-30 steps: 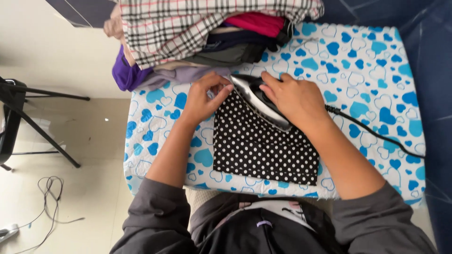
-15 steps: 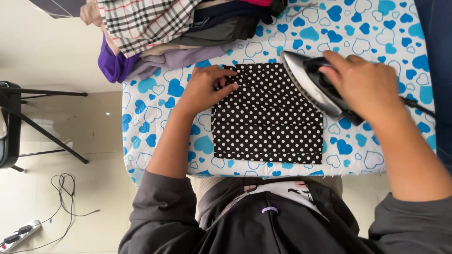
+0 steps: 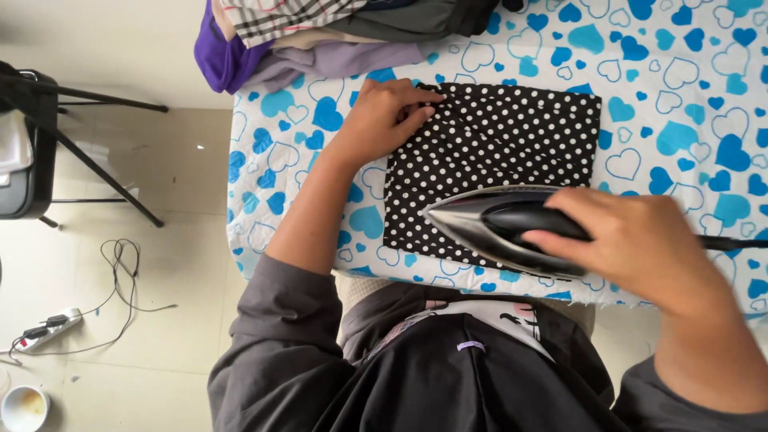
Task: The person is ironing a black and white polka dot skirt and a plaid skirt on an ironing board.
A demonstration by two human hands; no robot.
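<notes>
**Ironing on a heart-print board**

A white board cover (image 3: 672, 80) printed with blue hearts stands over a pale tiled floor (image 3: 144, 160), where a power strip (image 3: 44, 330) and cable lie. The folded polka-dot cloth (image 3: 512, 136) lies flat on the cover. The left hand (image 3: 384, 120) presses its far left corner, fingers bent. The right hand (image 3: 632, 244) grips the iron (image 3: 488, 228) on the cloth's near edge. Piled clothes (image 3: 320, 32) sit at the far end.

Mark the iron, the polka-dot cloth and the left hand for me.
iron (image 3: 472, 222), head view, on its shiny metal side near the tip.
polka-dot cloth (image 3: 512, 136), head view, on its bare middle.
left hand (image 3: 384, 120), head view, on the back of the hand.
</notes>
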